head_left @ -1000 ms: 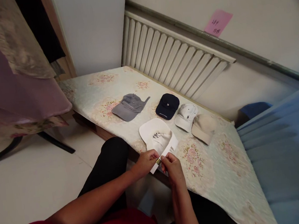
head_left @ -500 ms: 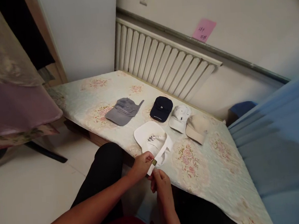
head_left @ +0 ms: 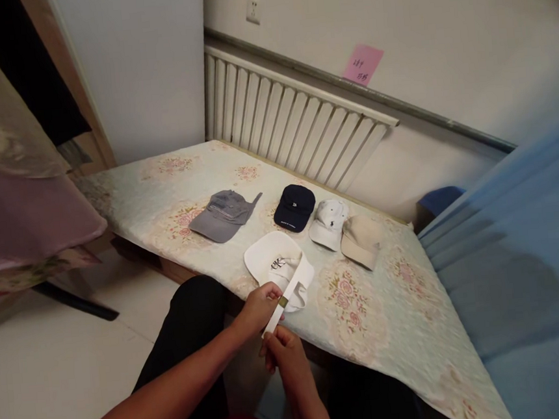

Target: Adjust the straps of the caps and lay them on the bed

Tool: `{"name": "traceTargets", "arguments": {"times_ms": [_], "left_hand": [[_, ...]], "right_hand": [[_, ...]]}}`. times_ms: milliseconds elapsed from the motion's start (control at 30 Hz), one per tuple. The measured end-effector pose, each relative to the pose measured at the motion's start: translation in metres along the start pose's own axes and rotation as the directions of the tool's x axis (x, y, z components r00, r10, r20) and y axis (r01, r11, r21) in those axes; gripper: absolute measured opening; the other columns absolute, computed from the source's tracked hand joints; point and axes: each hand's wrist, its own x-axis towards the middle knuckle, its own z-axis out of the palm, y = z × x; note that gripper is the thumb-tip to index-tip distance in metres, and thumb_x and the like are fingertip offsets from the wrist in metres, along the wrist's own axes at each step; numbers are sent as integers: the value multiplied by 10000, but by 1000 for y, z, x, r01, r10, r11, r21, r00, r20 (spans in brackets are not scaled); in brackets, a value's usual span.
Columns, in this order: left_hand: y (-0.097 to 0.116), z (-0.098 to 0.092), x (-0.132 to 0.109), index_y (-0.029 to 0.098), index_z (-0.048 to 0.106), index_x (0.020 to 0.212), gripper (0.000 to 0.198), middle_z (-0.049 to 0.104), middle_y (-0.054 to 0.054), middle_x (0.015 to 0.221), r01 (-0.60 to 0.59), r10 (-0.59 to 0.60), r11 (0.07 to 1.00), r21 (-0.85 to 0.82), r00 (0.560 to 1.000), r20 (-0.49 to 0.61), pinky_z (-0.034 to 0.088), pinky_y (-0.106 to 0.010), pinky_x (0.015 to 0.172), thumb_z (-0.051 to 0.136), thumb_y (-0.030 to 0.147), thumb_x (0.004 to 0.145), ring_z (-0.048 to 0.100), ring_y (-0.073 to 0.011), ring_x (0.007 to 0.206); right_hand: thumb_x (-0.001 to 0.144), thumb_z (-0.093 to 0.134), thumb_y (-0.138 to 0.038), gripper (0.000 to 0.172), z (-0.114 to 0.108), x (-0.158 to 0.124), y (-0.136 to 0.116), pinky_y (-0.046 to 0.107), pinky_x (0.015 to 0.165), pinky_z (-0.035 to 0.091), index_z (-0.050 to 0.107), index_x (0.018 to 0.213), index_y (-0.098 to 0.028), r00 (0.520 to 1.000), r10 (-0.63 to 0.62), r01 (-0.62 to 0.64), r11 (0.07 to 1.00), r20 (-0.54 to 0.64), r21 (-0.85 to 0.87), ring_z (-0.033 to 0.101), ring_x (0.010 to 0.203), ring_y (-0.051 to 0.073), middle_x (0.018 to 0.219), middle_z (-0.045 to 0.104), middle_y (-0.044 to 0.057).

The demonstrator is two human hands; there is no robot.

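A white baseball cap [head_left: 266,253] with dark letters on its front lies at the near edge of the flowered bed surface. Its white back strap [head_left: 272,322] stretches toward me, with a small brass-coloured buckle [head_left: 283,302] partway along. My left hand [head_left: 261,307] is closed on the strap beside the buckle. Lower down, my right hand [head_left: 283,351] pinches the strap's free end. Farther back lie a grey cap [head_left: 222,218] with its strap sticking out, a navy cap [head_left: 294,208], a white cap [head_left: 330,223] with a small dark emblem, and a beige cap [head_left: 358,245].
The caps rest on a bed or low platform with a flowered cover [head_left: 412,328]. A radiator [head_left: 285,114] stands behind it, under a pink note [head_left: 363,65]. A blue curtain [head_left: 524,266] hangs at the right, and draped cloth [head_left: 26,218] at the left.
My right hand has drawn the strap's end farther down and left, and a longer piece shows beyond the buckle. My left hand keeps its hold near the buckle. The view has shifted slightly.
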Motion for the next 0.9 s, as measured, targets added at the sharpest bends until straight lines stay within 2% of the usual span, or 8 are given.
{"name": "traceTargets", "arguments": {"times_ms": [167, 267, 333, 400, 500, 600, 700, 900], "left_hand": [[10, -10, -7, 166, 541, 821, 236, 543, 35, 635, -16, 20, 999, -33, 992, 127, 435, -238, 516, 551, 380, 723, 603, -151, 581], [12, -13, -8, 145, 571, 835, 292, 564, 22, 649, -45, 40, 999, 23, 986, 161, 430, -235, 546, 597, 402, 700, 578, -136, 590], [11, -12, -7, 136, 588, 832, 282, 564, 26, 630, -66, 51, 994, 90, 985, 163, 401, -221, 532, 633, 352, 656, 544, -119, 562], [9, -11, -5, 139, 594, 807, 235, 554, 32, 598, -86, 61, 983, 163, 986, 156, 373, -212, 514, 626, 305, 644, 520, -110, 540], [10, -9, -4, 154, 580, 795, 181, 555, 30, 581, -59, 24, 970, 234, 988, 151, 389, -221, 522, 581, 272, 657, 556, -133, 559], [14, -10, -4, 169, 528, 810, 163, 589, 11, 643, 22, -70, 970, 243, 979, 192, 445, -247, 550, 533, 252, 670, 624, -177, 648], [15, -14, -4, 184, 478, 834, 168, 611, -9, 785, 13, -76, 969, 246, 966, 248, 467, -245, 549, 518, 266, 693, 652, -194, 755], [26, -28, 1, 177, 478, 808, 199, 566, 34, 630, -120, 36, 959, 257, 951, 308, 414, -210, 521, 518, 366, 765, 634, -152, 600]], "right_hand": [[777, 522, -381, 209, -26, 5, -10, 236, 467, 361, 536, 691, -192, 993, -14, 23, 997, 116, -71, 481, 444, 110, 556, 565, -27], [769, 526, -366, 187, -56, 16, -25, 245, 469, 351, 536, 683, -200, 993, -84, 68, 978, -78, -197, 461, 444, 116, 551, 555, -31], [786, 515, -335, 169, -74, 25, -41, 264, 515, 379, 547, 684, -205, 945, -242, 151, 919, -220, -363, 483, 495, 135, 557, 539, -29], [807, 494, -282, 135, -86, 35, -58, 294, 606, 422, 572, 726, -205, 868, -449, 275, 793, -215, -543, 535, 606, 168, 633, 574, -1], [828, 417, -161, 210, -90, 52, -83, 341, 796, 443, 608, 909, -194, 726, -686, 527, 506, 52, -682, 572, 869, 205, 900, 636, 72], [845, 374, -104, 311, -81, 70, -100, 391, 977, 366, 592, 1051, -189, 626, -686, 690, 264, 372, -674, 516, 1082, 211, 1085, 620, 107], [855, 439, -152, 215, -74, 85, -105, 419, 1031, 290, 620, 960, -201, 661, -550, 705, 224, 509, -673, 547, 1010, 212, 983, 652, 90], [872, 476, -336, 259, -81, 99, -101, 267, 663, 373, 563, 656, -224, 806, -454, 573, 440, 380, -692, 493, 590, 153, 580, 544, -8]]}}
